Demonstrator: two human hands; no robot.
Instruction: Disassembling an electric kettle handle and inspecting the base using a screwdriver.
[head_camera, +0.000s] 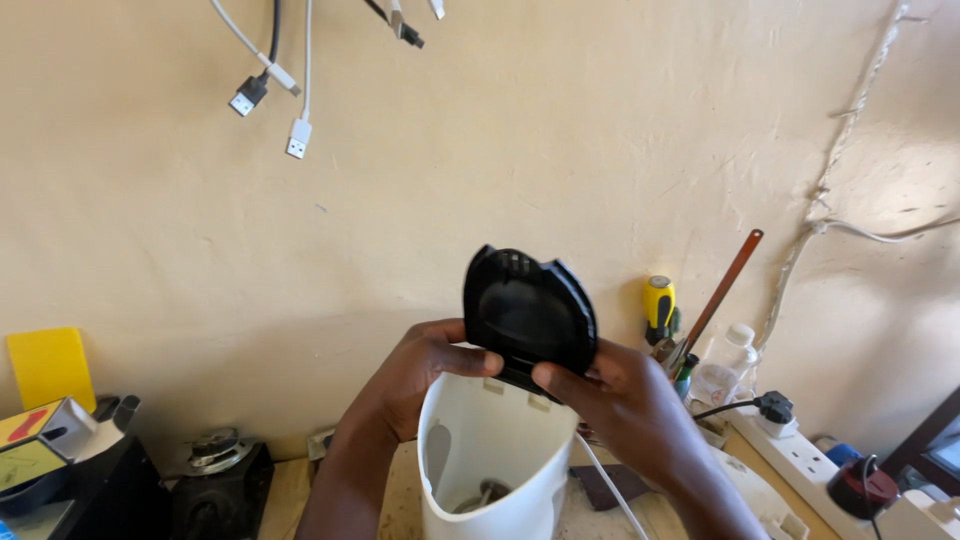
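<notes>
A white electric kettle (490, 455) is held up nearest the camera, its open mouth showing a metal part at the bottom whose detail is hard to make out, and its base is cut off by the lower edge. The black lid (528, 318), raised upright at the kettle's rim, is pinched from both sides: the left hand (425, 375) is curled with its thumb pressed on the lid's lower edge, the right hand (625, 395) closed around the other side. Behind, screwdrivers (660, 308) and a clear bottle (728, 362) stand against the wall, under hanging cables (285, 85).
</notes>
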